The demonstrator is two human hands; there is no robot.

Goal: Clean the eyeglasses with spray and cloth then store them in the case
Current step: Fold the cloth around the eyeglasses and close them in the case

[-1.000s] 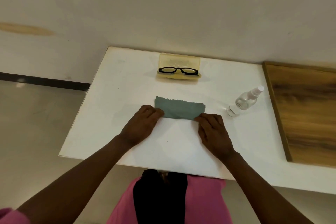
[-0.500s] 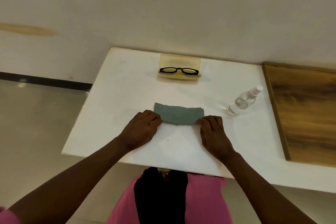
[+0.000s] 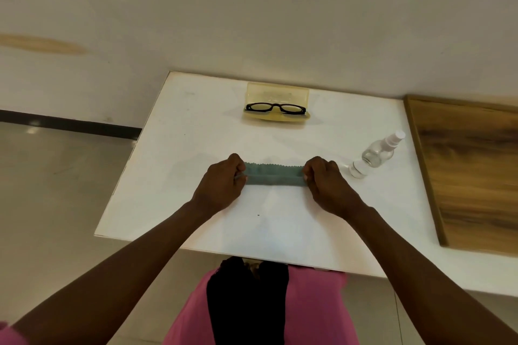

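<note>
Now folded | your left hand (image 3: 221, 185) and right hand (image 3: 328, 185) pinch the cloth (image 3: 274, 175) ends, fingers curled, mid-frame | change: strip narrower than before | eyeglasses (image 3: 275, 108) still cased, wiping seemingly over.

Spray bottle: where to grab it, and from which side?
Grip the spray bottle around its clear body, coming from above with the right hand, which is nearest. It lies on its side on the table, white nozzle pointing away to the right, so the round body is the widest, most exposed part.
</note>
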